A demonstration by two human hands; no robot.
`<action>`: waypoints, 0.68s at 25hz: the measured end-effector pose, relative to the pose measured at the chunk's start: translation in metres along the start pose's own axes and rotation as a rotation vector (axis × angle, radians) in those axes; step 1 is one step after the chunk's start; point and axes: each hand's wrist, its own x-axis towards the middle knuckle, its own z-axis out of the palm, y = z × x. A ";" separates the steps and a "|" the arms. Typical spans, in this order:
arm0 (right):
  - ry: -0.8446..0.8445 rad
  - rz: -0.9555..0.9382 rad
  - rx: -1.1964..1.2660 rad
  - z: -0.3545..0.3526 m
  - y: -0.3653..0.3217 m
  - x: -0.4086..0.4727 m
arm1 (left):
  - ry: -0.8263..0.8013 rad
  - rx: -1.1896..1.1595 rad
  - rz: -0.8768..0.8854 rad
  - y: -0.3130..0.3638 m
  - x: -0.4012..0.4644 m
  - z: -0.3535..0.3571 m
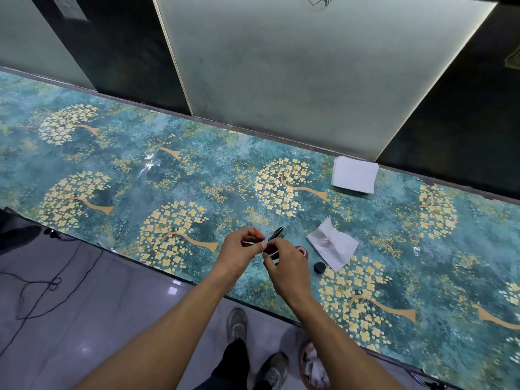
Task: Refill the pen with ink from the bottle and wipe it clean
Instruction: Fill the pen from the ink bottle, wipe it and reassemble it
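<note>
My left hand [239, 249] pinches a thin pen part with an orange tip [256, 232] that sticks out above the fingers. My right hand [284, 266] meets it fingertip to fingertip and grips a small pale piece of the pen. A black pen cap [276, 233] lies on the table just beyond the hands. The open ink bottle [302, 251] stands right behind my right hand, partly hidden by it. Its round black lid [319, 267] rests on the table to the right. A used white tissue [332, 244] with a faint pink stain lies beside the lid.
A stack of clean white tissues [354, 174] sits at the back right by the wall. The table [168, 170] has a teal cover with gold trees. A bin with crumpled tissues [313, 367] stands on the floor by my feet. Cables [42, 285] lie on the floor at left.
</note>
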 end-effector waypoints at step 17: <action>0.089 -0.064 0.166 -0.014 0.001 0.011 | 0.053 -0.122 0.089 0.000 0.000 0.013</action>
